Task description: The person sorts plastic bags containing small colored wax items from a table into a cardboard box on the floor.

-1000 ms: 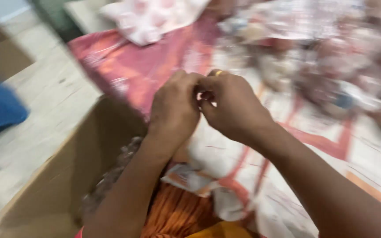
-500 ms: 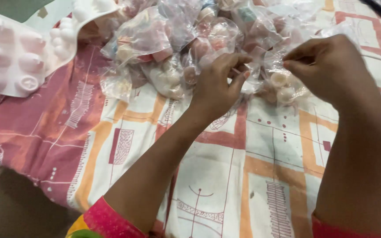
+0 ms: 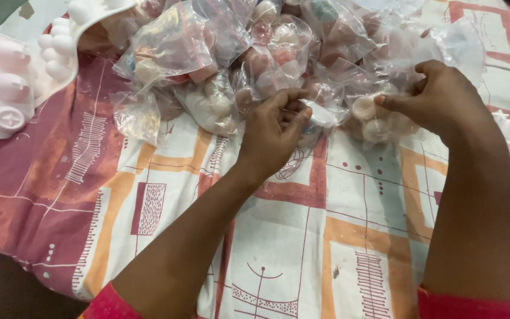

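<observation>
- Left hand (image 3: 273,133) pinches the edge of a small clear bag (image 3: 326,112) between thumb and fingers.
- Right hand (image 3: 438,97) pinches the same bag's other side; round pale pieces (image 3: 364,109) show inside.
- The bag sits at the near edge of a heap of clear bags (image 3: 225,53) on a patterned cloth (image 3: 337,236).
- White moulded tray (image 3: 7,88) at far left, cut off.
- Contents of the heap are hard to make out.

— What sort of place is this?
— Looks like a home craft workspace: a patterned cloth (image 3: 337,236) under the fingers, a heap of small clear bags (image 3: 231,65) beyond them, white moulds (image 3: 7,88) far left.
</observation>
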